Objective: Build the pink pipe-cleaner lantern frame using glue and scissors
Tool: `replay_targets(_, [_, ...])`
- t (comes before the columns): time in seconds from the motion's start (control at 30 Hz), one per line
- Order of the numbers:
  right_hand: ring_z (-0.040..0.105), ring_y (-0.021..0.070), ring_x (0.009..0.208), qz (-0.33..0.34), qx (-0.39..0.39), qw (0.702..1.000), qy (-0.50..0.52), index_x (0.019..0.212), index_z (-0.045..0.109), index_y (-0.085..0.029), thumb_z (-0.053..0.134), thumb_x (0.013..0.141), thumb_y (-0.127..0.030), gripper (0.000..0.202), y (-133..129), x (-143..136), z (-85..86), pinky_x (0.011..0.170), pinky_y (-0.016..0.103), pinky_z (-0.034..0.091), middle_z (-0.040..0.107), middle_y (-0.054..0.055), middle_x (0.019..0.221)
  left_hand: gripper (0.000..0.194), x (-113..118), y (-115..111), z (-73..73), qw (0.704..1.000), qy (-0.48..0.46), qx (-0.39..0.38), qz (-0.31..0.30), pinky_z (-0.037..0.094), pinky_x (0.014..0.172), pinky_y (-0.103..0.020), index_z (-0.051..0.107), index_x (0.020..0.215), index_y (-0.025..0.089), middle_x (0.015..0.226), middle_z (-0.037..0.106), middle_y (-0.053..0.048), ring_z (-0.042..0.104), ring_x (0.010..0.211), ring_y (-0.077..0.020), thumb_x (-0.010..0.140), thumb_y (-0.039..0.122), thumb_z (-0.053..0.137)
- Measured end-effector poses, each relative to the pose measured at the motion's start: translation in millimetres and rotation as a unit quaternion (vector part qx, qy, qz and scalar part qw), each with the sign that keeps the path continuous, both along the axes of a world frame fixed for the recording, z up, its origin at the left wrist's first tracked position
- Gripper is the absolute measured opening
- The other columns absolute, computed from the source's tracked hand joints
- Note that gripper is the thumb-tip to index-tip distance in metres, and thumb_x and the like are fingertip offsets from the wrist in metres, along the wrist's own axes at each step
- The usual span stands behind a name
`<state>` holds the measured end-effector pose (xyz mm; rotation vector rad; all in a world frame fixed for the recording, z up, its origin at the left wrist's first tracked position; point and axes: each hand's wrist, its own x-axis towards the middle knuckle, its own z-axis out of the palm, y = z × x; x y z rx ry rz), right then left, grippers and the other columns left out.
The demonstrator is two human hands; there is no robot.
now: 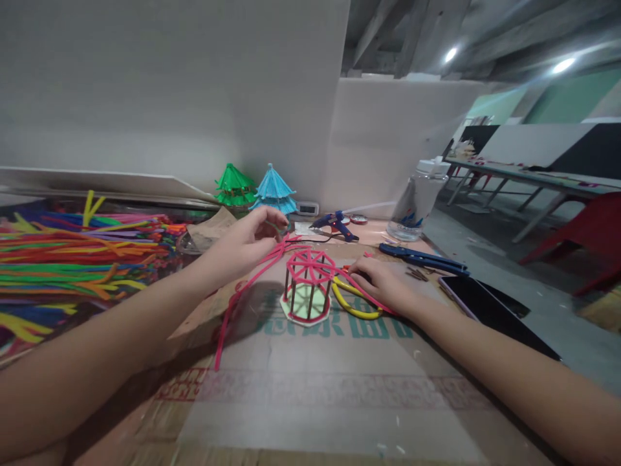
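On the board before me stands a small eight-sided frame with a pale green base, dark brown posts and a spoked pink top. Pink pipe cleaners trail from its upper left toward the board's near side. My left hand is curled behind and left of the frame, its thumb at these strands; the exact fingertip contact is partly hidden. To the right of the frame, my right hand rests low with bent fingers over another pink pipe cleaner. Yellow-handled scissors lie beside and partly under that hand.
Colourful pipe cleaners are heaped at left. Green and blue cone-roofed models stand behind. A blue glue gun, a clear jar, a dark blue cutter and a phone lie around the back and right.
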<state>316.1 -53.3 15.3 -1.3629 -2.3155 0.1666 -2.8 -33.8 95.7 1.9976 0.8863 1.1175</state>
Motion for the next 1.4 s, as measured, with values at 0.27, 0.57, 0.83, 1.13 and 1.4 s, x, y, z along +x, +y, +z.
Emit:
replay_targets(0.27, [0.064,0.0228,0.087,-0.007,0.005,1.000,-0.017,0.101,0.072,-0.019,0.050,0.101,-0.030,0.024,0.7,2.3,-0.8,0.077,0.034,0.048,0.074,0.010,0.096,0.035,2.6,-1.7,-9.2,0.997,-0.041,-0.050,0.036,0.047,0.076,-0.030,0.062,0.106,0.019,0.086,0.066,-0.002,0.060,0.079,-0.0170,0.083,0.044,0.070])
replay_targets(0.57, [0.065,0.0222,0.085,0.001,0.013,1.000,0.001,0.094,0.070,-0.017,0.052,0.100,-0.026,0.021,4.0,4.2,-5.0,0.076,0.033,0.048,0.074,0.010,0.093,0.044,-2.4,9.2,-32.3,0.994,0.068,-0.083,0.000,0.042,0.069,-0.029,0.070,0.087,0.017,0.072,0.057,0.000,0.055,0.073,-0.0184,0.090,0.058,0.054])
replay_targets(0.83, [0.066,0.0232,0.085,-0.030,0.024,0.999,0.019,0.098,0.069,-0.017,0.051,0.100,-0.025,0.020,2.5,1.1,-6.0,0.076,0.033,0.049,0.074,0.011,0.094,0.034,7.9,6.7,-50.5,0.989,-0.059,-0.133,0.039,0.043,0.064,-0.025,0.051,0.069,0.021,0.067,0.051,0.003,0.050,0.066,-0.0145,0.083,0.050,0.060])
replay_targets(1.13, [0.064,0.0204,0.082,-0.054,0.039,0.998,-0.007,0.096,0.071,-0.017,0.054,0.100,-0.026,0.020,-1.7,-1.1,-1.8,0.075,0.031,0.047,0.073,0.009,0.091,0.046,9.8,18.6,-80.4,0.978,-0.059,-0.196,0.049,0.043,0.054,-0.022,0.048,0.068,0.022,0.055,0.055,0.005,0.053,0.053,-0.0127,0.073,0.062,0.070])
replay_targets(1.4, [0.063,0.0286,0.119,-0.179,0.064,0.980,-0.056,0.127,0.063,-0.016,0.056,0.098,-0.026,0.031,-71.0,72.1,21.9,0.105,0.043,0.047,0.070,0.015,0.126,0.060,-1.2,30.6,-93.6,0.973,-0.015,-0.202,0.113,0.038,0.050,-0.020,0.064,0.078,0.018,0.063,0.061,0.003,0.050,0.053,-0.0124,0.065,0.075,0.076])
